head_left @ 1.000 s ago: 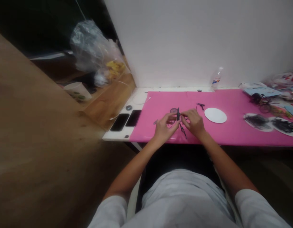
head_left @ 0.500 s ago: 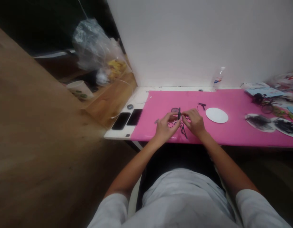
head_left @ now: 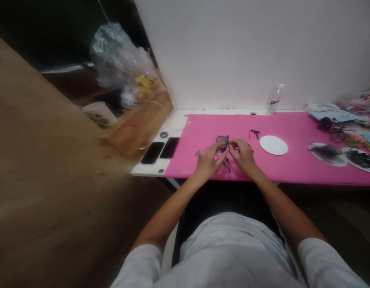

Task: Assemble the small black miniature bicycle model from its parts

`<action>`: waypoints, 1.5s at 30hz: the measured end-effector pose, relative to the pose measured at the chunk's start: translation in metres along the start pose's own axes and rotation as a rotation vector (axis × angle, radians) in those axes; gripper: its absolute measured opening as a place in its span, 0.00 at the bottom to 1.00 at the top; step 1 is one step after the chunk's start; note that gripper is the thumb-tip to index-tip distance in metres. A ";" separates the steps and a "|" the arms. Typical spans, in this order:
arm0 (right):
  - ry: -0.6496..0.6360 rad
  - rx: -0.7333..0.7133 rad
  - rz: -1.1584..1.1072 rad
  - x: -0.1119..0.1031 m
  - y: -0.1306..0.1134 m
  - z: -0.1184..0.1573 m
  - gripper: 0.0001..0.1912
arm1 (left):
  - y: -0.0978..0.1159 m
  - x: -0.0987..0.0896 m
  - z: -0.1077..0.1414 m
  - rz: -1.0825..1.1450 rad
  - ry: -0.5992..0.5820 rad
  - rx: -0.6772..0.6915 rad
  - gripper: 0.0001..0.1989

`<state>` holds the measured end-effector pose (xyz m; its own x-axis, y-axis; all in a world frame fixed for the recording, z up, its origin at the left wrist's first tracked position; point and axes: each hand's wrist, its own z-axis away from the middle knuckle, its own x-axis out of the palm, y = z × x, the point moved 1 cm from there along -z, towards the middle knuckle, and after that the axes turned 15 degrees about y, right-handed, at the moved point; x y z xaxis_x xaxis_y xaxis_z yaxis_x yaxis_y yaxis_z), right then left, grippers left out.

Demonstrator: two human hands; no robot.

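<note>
Between my fingertips is a small dark wheel-like part (head_left: 226, 143), tilted and seen nearly edge-on. My left hand (head_left: 209, 161) grips it from the left, thumb and fingers round its lower side. From the right, my right hand (head_left: 242, 155) pinches at the same part; whatever small piece is in that pinch is too tiny to make out. Just beyond, a round grey spoked wheel (head_left: 220, 139) lies on the pink mat (head_left: 215, 124). A thin dark frame piece (head_left: 227, 165) shows below the fingers. Farther right lies a small black part (head_left: 255, 132).
A white round plate (head_left: 274, 145) lies right of my hands. Two plates with black parts (head_left: 329, 154) are farther right, near a blue-white booklet (head_left: 335, 113). Two dark phones (head_left: 153, 153) sit at the left corner. A clear bottle (head_left: 275, 98) stands by the wall.
The wheel-like part between my fingers has turned and shows more of its face. The thin frame piece below has shifted slightly left and changed angle. My right hand has moved slightly left.
</note>
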<state>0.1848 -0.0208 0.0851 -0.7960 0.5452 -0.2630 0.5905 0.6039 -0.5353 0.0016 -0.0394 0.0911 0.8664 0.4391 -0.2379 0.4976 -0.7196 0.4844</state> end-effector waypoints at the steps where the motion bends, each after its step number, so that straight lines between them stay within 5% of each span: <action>1: -0.007 0.077 -0.032 0.001 0.000 0.000 0.09 | -0.001 0.000 0.001 -0.021 0.003 0.029 0.15; 9: -0.273 0.631 -0.300 -0.004 0.002 -0.007 0.26 | -0.015 0.005 0.003 -0.180 -0.027 0.209 0.11; 13: -0.151 0.475 -0.235 -0.004 -0.001 -0.006 0.20 | -0.016 0.003 0.002 -0.122 -0.040 0.134 0.12; 18: 0.029 -0.068 0.042 -0.005 -0.005 -0.001 0.09 | -0.011 0.001 0.000 0.054 -0.011 -0.015 0.13; 21: 0.044 -0.266 0.129 -0.006 -0.003 0.000 0.09 | -0.008 0.001 -0.001 0.138 -0.011 -0.105 0.13; 28: 0.037 -0.247 0.143 -0.003 0.007 0.003 0.09 | -0.004 0.002 -0.002 0.209 -0.018 -0.201 0.15; 45: 0.039 -0.123 0.096 0.003 0.008 0.006 0.08 | -0.007 0.003 0.000 0.137 -0.033 -0.127 0.14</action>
<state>0.1862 -0.0175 0.0746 -0.7310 0.6244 -0.2754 0.6771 0.6135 -0.4063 0.0009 -0.0333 0.0874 0.9276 0.3222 -0.1890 0.3675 -0.6965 0.6163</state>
